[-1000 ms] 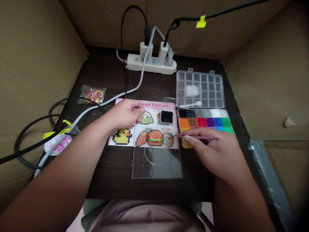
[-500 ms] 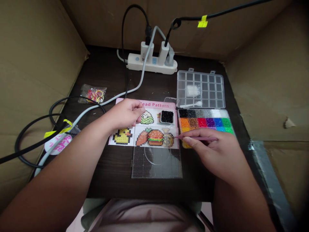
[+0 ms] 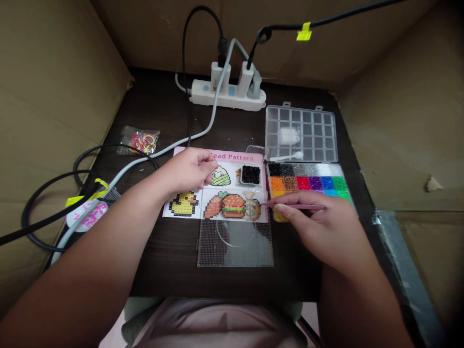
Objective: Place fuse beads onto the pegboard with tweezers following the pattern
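Observation:
My left hand rests in a loose fist on the pink bead pattern sheet, next to its rice-ball picture. My right hand pinches pink tweezers, whose tip points left at the money-bag picture on the sheet's right edge. A clear pegboard lies below the sheet, overlapping its burger and carrot pictures. A small tray of black beads sits on the sheet. The bead box with coloured compartments lies just beyond my right hand.
The box's clear lid lies open behind it. A white power strip with plugs and cables sits at the back. A bag of coloured rings and black cables lie left. Cardboard walls enclose the dark table.

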A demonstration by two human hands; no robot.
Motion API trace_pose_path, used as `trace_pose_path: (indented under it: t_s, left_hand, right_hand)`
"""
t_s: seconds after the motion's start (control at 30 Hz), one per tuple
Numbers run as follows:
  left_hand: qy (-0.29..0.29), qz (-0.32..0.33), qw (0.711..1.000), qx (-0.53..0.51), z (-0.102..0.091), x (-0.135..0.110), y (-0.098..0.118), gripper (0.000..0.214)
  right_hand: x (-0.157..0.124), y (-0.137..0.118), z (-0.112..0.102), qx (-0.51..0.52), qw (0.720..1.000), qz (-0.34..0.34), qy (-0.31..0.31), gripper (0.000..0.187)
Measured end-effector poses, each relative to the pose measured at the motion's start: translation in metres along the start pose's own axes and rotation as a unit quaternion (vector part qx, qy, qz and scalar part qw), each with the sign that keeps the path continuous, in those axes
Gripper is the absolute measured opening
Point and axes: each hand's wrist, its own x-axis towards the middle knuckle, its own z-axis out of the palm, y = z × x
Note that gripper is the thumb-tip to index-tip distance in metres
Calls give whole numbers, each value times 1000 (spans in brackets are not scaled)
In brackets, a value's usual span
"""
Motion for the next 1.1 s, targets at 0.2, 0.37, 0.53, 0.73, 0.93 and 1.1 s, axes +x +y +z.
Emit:
trace_pose_path:
  t_s: [0.2,0.37,0.53,0.73,0.93,1.1]
  left_hand:
    - [3,-1,1000,9,0,-2,5,17]
    - [6,-4,1000,14,1,-3,6,17]
    - [4,1,1000,5,1,-1,4,18]
    - [-2,5,1000,10,0,-1,4,19]
    - [0,11,1000,29,0,0,2,21]
    - [0,20,999,42,-1,-1,5,21]
  right_hand:
    - [-1,0,-2,-1,999,-21,47,9]
    - [-1,-1,-1,-1,997,-30,69,8]
    - [0,-3,0,9,998,-19,60,9]
    - [1,-1,1,12,998,-14,58,10]
    - [2,1,2,18,997,-19,74,11]
    - [3,-2,10,62,984,-37,165,12]
